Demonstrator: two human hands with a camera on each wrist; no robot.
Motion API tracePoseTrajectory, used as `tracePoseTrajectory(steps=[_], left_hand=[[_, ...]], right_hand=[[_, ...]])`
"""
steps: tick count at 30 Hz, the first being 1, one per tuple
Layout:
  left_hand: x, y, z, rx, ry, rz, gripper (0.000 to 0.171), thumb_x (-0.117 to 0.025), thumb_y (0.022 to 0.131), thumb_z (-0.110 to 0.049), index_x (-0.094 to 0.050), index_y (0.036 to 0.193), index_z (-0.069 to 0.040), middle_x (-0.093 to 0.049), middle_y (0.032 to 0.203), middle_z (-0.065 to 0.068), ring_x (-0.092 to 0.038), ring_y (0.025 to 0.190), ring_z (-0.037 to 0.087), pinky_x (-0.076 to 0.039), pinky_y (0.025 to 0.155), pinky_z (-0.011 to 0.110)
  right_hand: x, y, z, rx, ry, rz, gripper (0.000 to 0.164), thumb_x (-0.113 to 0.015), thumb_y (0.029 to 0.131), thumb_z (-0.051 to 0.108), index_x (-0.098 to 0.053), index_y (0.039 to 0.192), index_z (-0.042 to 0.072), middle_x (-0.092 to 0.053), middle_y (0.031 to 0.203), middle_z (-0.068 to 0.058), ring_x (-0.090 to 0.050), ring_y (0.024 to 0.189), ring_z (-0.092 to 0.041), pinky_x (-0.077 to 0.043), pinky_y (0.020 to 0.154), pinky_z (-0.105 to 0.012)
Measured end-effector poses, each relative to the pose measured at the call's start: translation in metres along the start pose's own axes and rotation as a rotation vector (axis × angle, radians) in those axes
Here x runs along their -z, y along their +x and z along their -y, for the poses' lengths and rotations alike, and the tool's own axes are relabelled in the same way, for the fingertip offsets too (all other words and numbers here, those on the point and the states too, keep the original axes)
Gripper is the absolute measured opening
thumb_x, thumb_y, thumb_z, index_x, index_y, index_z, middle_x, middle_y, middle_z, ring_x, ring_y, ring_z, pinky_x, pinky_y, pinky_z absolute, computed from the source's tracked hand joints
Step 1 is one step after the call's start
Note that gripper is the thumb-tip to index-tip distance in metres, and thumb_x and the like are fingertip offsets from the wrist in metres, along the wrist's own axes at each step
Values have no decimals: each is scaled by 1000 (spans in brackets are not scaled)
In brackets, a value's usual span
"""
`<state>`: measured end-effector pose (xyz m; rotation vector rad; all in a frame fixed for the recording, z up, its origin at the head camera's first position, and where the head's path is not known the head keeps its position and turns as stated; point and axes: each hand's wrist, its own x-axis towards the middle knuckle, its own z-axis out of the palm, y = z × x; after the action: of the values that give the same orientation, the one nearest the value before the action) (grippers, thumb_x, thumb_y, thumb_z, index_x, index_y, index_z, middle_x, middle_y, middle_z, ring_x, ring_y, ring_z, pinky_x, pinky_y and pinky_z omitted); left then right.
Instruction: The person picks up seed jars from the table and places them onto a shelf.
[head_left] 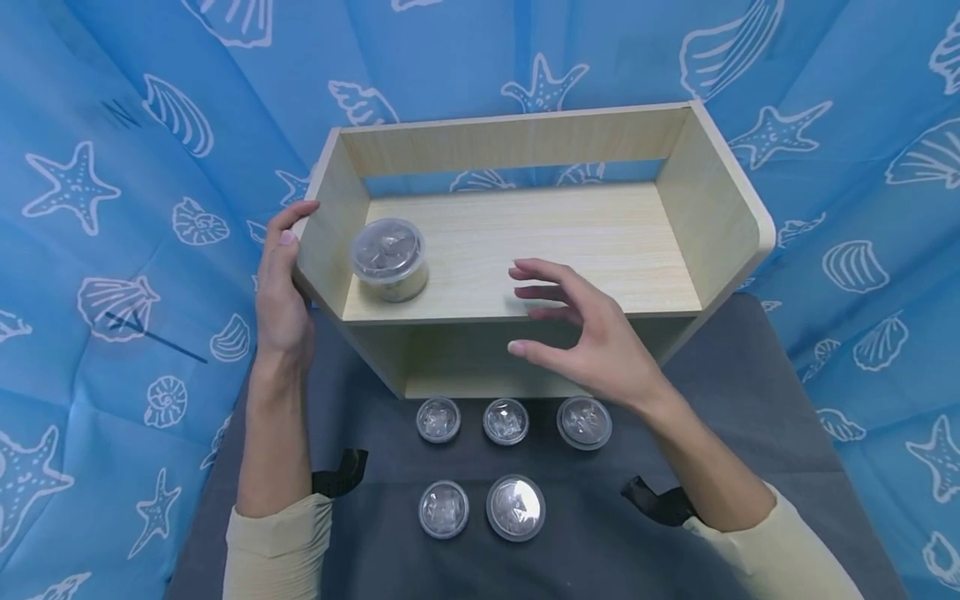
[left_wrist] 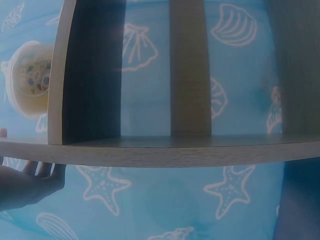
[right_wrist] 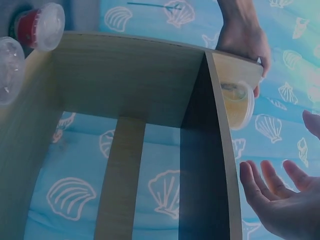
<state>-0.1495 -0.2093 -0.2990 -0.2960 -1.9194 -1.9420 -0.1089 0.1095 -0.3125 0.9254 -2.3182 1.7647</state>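
My left hand (head_left: pixel 285 292) grips the front edge of the left side panel of a pale wooden two-tier shelf (head_left: pixel 517 242); the right wrist view shows its fingers bent over that edge. A round lidded plastic tub (head_left: pixel 390 260) with yellowish contents stands on the upper board, close to the left panel. My right hand (head_left: pixel 592 333) hovers before the upper board's front edge, fingers spread from the thumb, holding nothing. In the right wrist view, that hand (right_wrist: pixel 285 205) is apart from the tub (right_wrist: pixel 237 107).
Several lidded tubs stand in two rows on a dark cloth (head_left: pixel 600 533) before the shelf, including a wide one (head_left: pixel 584 422) and a shiny-lidded one (head_left: pixel 516 508). Red contents show in one tub (right_wrist: pixel 40 27). A blue seashell-patterned curtain (head_left: pixel 150 275) surrounds the back and sides.
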Motion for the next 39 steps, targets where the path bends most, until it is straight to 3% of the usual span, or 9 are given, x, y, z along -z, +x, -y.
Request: tracePoseTrajectory(steps=[12, 22, 39], left_hand=[[1, -3, 0, 8, -10, 12, 40, -32, 106, -27, -54, 137, -14, -43, 134, 11, -39, 116, 28, -29, 90, 41], [-1, -2, 0, 26, -33, -15, 40, -31, 106, -29, -55, 135, -15, -43, 134, 10, -40, 115, 26, -29, 91, 40], [-2, -2, 0, -6, -30, -14, 41, -30, 105, -25, -55, 135, -14, -43, 135, 10, -38, 119, 27, -27, 93, 39]], right_hand=[[9, -40, -12, 0, 5, 76, 75, -79, 80, -5, -46, 146, 7, -55, 139, -10, -55, 125, -26, -49, 96, -34], [12, -70, -43, -47, -73, 118, 73, -80, 82, 2, -46, 146, 10, -53, 141, -7, -54, 125, -27, -50, 96, -36], [9, -105, -89, -76, -130, 51, 69, -82, 78, 0, -52, 140, 5, -58, 133, -9, -57, 120, -26, -52, 91, -37]])
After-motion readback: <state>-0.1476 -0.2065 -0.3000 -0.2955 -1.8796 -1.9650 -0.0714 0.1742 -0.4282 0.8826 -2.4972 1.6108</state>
